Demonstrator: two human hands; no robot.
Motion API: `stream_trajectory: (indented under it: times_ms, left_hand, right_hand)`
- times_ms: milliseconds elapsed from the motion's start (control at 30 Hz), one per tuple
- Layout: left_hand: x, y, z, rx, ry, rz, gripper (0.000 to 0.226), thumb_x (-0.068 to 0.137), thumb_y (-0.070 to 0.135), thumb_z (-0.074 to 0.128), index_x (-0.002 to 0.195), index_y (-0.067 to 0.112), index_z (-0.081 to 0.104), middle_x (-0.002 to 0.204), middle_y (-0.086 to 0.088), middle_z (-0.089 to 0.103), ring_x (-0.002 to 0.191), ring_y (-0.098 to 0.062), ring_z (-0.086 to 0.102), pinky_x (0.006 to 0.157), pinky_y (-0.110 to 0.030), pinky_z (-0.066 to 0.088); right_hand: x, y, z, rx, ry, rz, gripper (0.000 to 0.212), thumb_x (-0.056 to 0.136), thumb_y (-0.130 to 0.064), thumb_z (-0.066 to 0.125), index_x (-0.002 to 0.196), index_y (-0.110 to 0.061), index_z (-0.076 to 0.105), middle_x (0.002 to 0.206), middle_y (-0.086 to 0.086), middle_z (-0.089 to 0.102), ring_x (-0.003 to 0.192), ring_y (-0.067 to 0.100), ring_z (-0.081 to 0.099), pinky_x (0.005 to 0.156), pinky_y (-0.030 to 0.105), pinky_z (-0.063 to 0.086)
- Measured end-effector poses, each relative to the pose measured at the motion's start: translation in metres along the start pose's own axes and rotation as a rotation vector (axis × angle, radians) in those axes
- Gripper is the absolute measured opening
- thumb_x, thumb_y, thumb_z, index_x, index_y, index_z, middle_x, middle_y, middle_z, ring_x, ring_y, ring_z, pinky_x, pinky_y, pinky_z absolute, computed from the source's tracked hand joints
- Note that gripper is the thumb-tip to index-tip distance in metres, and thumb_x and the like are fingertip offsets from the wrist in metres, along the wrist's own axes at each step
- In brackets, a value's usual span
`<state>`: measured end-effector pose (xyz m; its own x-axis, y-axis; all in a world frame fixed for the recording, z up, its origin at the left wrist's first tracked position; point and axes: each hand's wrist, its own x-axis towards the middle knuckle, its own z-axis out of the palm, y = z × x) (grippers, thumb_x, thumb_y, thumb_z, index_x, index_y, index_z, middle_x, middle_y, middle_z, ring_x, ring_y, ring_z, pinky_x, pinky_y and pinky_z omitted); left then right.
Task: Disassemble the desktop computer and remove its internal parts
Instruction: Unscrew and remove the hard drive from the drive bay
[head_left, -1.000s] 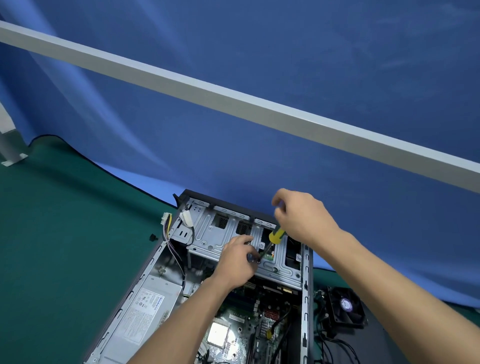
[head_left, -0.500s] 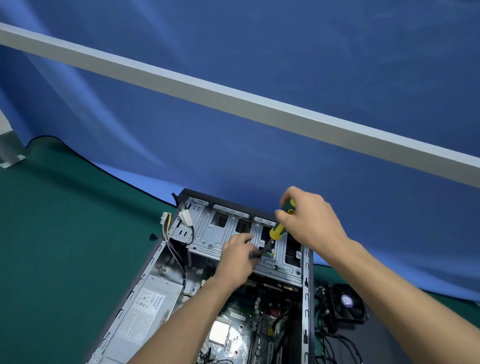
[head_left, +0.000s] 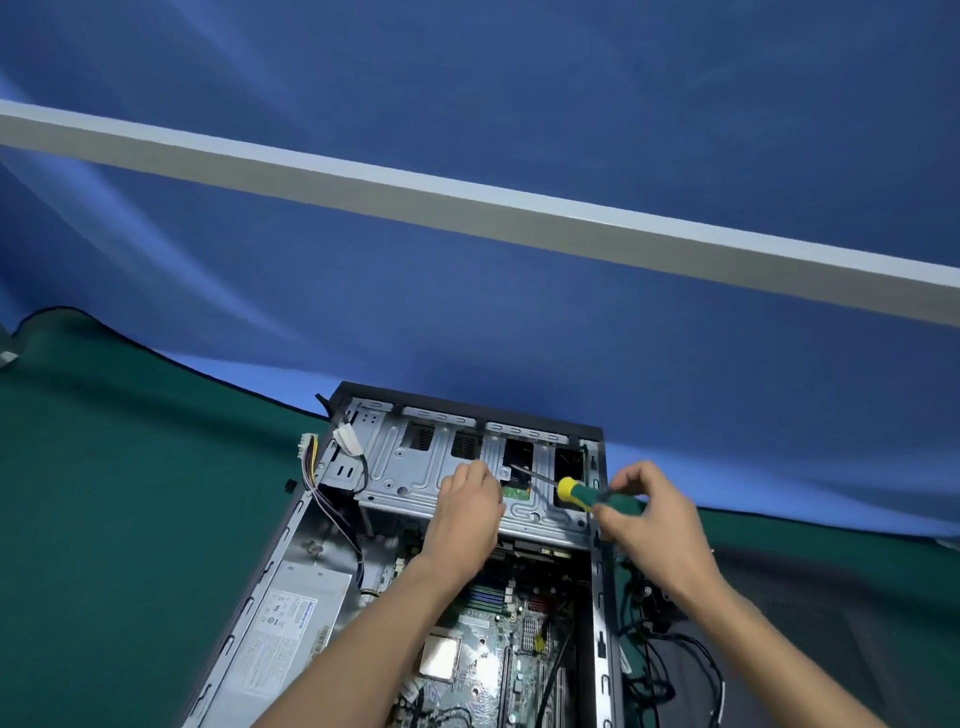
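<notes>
**Screwdriver at the drive cage**

Blue cloth (head_left: 519, 312) is hanging behind a green mat (head_left: 104, 519), with a pale bar (head_left: 467, 208) crossing overhead. On the mat, the desktop computer (head_left: 332, 545) is lying open on its side, its motherboard (head_left: 483, 649) and power supply (head_left: 291, 623) showing. The right hand (head_left: 654, 525) is gripping the green and yellow handle of a screwdriver (head_left: 582, 492), fingers curled round it, and the shaft is slanting left to a point on the metal drive cage (head_left: 410, 478) at the far end of the case. The left hand (head_left: 467, 514) is resting on the cage just beside the tip, fingers bent down against the metal; whether it is pinching anything cannot be told. Loose black cables (head_left: 660, 665) are lying on the mat just right of the case.
</notes>
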<state>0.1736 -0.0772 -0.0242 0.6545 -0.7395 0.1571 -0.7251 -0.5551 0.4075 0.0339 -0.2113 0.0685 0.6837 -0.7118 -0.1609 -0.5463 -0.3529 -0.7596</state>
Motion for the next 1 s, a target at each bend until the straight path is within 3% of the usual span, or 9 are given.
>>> stream_trajectory:
  times_ms: [133,200,267,433,533,633,733,867,1000]
  left_hand:
    - [0.000,0.005,0.001,0.089,-0.027,-0.017,0.020,0.100,0.023,0.041,0.112,0.013,0.053,0.112,-0.001,0.046,0.099,-0.017,0.039,0.090,-0.028,0.035]
    - [-0.002,0.004,0.002,0.079,-0.010,-0.028,0.020,0.100,0.025,0.041,0.110,0.014,0.054,0.110,0.000,0.046,0.100,-0.016,0.038,0.089,-0.026,0.033]
    - [-0.003,0.002,0.000,-0.016,0.012,-0.056,0.016,0.098,0.024,0.046,0.103,0.014,0.058,0.105,0.002,0.047,0.100,-0.015,0.039,0.088,-0.022,0.033]
    - [0.001,0.002,-0.012,-0.363,-0.033,-0.241,0.012,0.090,0.016,0.061,0.077,0.015,0.060,0.086,0.006,0.049,0.092,-0.012,0.044,0.078,-0.015,0.032]
    - [0.000,0.005,-0.016,-0.484,-0.072,-0.336,0.015,0.085,0.012,0.066,0.071,0.012,0.066,0.081,0.006,0.053,0.091,-0.018,0.051,0.082,-0.030,0.046]
    - [-0.004,0.009,-0.019,-0.487,-0.075,-0.378,0.015,0.082,0.009,0.070,0.067,0.010,0.070,0.076,0.006,0.058,0.088,-0.019,0.054,0.079,-0.031,0.045]
    - [-0.005,0.019,-0.024,-0.649,-0.052,-0.483,0.022,0.079,0.005,0.072,0.059,0.013,0.068,0.075,-0.001,0.064,0.077,-0.024,0.062,0.072,-0.031,0.050]
    - [-0.008,0.052,-0.030,-0.777,-0.066,-0.500,0.008,0.078,0.005,0.073,0.070,0.007,0.072,0.076,-0.001,0.067,0.075,-0.013,0.063,0.073,-0.022,0.049]
    - [-0.014,0.085,-0.031,-0.903,-0.138,-0.479,0.006,0.080,0.002,0.069,0.080,-0.002,0.073,0.082,-0.013,0.071,0.078,-0.020,0.064,0.076,-0.027,0.052]
  right_hand:
    - [-0.006,0.017,0.016,-0.517,-0.192,0.010,0.042,0.080,-0.029,0.063,0.117,-0.029,0.043,0.110,-0.005,0.060,0.091,0.020,0.060,0.069,0.028,0.040]
    - [-0.011,0.019,0.026,-0.582,-0.212,0.035,0.033,0.083,-0.032,0.056,0.113,-0.022,0.046,0.109,-0.001,0.058,0.094,0.023,0.058,0.070,0.029,0.038]
    - [-0.015,0.020,0.034,-0.542,-0.188,0.073,0.025,0.084,-0.032,0.051,0.104,-0.017,0.049,0.104,0.002,0.059,0.090,0.025,0.058,0.068,0.030,0.038]
    - [-0.014,0.022,0.034,-0.556,-0.174,0.125,0.033,0.082,-0.048,0.053,0.096,-0.018,0.052,0.085,-0.003,0.059,0.073,0.021,0.054,0.063,0.028,0.039]
    - [-0.018,0.026,0.034,-0.542,-0.161,0.106,0.023,0.085,-0.041,0.053,0.090,-0.019,0.054,0.081,-0.004,0.058,0.073,0.021,0.053,0.062,0.027,0.038]
    - [-0.022,0.028,0.032,-0.395,-0.154,0.049,0.011,0.089,-0.033,0.052,0.083,-0.025,0.048,0.076,-0.006,0.056,0.071,0.020,0.050,0.057,0.028,0.035]
    - [-0.022,0.027,0.027,-0.203,-0.151,0.006,0.023,0.089,-0.033,0.057,0.072,-0.027,0.042,0.068,-0.007,0.053,0.063,0.015,0.049,0.051,0.024,0.033]
    - [-0.019,0.023,0.020,-0.027,-0.108,-0.070,0.016,0.085,-0.034,0.064,0.074,-0.026,0.054,0.067,-0.007,0.059,0.060,0.009,0.050,0.057,0.027,0.040]
    - [-0.020,0.023,0.011,0.102,-0.073,-0.099,0.017,0.084,-0.030,0.067,0.070,-0.027,0.057,0.054,-0.010,0.052,0.049,0.003,0.042,0.049,0.019,0.035]
